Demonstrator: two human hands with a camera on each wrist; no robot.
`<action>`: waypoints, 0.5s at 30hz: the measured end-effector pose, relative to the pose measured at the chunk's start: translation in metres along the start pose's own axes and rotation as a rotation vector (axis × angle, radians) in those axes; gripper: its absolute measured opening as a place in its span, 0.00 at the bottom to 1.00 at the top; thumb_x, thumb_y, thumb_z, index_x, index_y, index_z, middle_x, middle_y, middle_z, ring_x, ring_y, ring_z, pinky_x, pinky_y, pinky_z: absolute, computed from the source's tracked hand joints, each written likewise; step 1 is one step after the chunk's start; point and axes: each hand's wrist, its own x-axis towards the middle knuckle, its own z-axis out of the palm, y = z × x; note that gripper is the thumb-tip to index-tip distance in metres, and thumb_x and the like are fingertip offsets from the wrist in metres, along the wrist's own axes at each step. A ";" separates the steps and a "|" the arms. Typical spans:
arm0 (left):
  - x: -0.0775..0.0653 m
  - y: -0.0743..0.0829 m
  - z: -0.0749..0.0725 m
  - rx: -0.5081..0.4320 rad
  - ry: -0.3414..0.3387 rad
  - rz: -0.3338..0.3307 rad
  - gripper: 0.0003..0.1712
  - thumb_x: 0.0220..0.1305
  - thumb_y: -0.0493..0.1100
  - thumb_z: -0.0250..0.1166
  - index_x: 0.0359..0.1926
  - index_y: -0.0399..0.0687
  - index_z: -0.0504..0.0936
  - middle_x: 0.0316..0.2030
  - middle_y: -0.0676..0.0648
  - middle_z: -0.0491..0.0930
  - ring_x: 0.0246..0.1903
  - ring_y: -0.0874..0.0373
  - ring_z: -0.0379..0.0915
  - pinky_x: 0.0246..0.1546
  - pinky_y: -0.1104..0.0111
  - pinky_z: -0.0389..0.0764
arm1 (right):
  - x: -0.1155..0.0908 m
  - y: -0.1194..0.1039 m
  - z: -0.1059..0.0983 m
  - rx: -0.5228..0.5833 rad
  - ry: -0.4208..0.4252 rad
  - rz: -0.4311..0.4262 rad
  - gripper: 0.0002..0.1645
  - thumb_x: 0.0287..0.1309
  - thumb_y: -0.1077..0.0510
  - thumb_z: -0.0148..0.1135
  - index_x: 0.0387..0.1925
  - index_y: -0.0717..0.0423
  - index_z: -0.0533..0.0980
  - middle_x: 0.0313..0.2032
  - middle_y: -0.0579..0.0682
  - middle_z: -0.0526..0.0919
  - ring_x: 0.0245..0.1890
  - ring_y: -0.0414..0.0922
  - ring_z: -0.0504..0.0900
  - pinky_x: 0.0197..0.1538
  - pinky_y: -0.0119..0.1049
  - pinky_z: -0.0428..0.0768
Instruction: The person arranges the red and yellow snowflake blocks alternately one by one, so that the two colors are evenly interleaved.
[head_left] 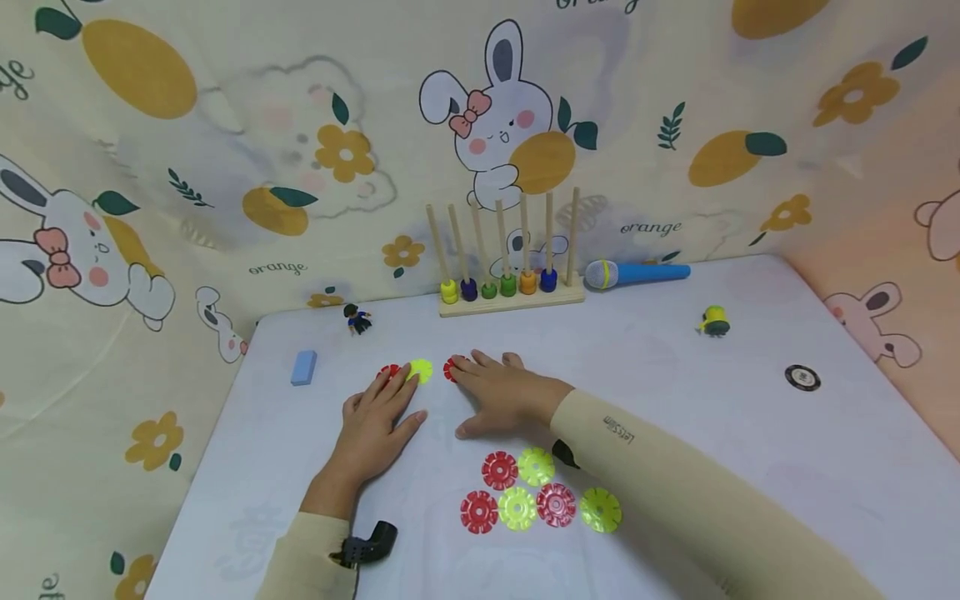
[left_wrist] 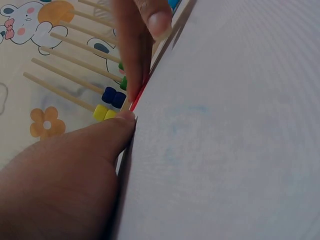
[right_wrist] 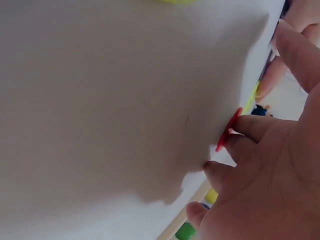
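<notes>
Flat on the table, my left hand (head_left: 371, 437) has its fingers stretched out over a red notched disc (head_left: 387, 372) and the edge of a yellow-green notched disc (head_left: 423, 372). To the right, my right hand (head_left: 504, 392) reaches out with spread fingers. Its fingertips rest on another red notched disc (right_wrist: 229, 129), partly covered from above. A narrow gap separates this red disc from the yellow-green one. Nearer to me, several red and yellow-green discs (head_left: 517, 508) lie in two rows, the one at the far right set slightly apart.
Behind the hands stands a wooden peg rack (head_left: 510, 306) with coloured beads, beside a blue toy microphone (head_left: 648, 274). A blue block (head_left: 303, 367) and a small figure (head_left: 357, 320) lie at left. On the right are a green-yellow toy (head_left: 715, 322) and a black round chip (head_left: 803, 378).
</notes>
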 end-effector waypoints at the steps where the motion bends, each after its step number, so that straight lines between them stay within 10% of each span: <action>1: 0.000 0.000 0.000 0.000 0.002 0.003 0.40 0.64 0.71 0.49 0.73 0.67 0.56 0.73 0.61 0.46 0.72 0.53 0.34 0.60 0.44 0.47 | 0.003 -0.001 -0.001 -0.004 0.002 -0.001 0.62 0.47 0.22 0.56 0.75 0.44 0.47 0.74 0.43 0.42 0.73 0.50 0.38 0.65 0.63 0.41; 15: 0.001 0.000 0.000 0.008 -0.003 0.002 0.41 0.64 0.72 0.48 0.73 0.66 0.55 0.73 0.60 0.46 0.72 0.52 0.34 0.61 0.43 0.47 | 0.020 -0.007 -0.001 0.030 0.002 -0.002 0.62 0.46 0.23 0.59 0.75 0.44 0.47 0.74 0.43 0.40 0.73 0.50 0.36 0.64 0.65 0.42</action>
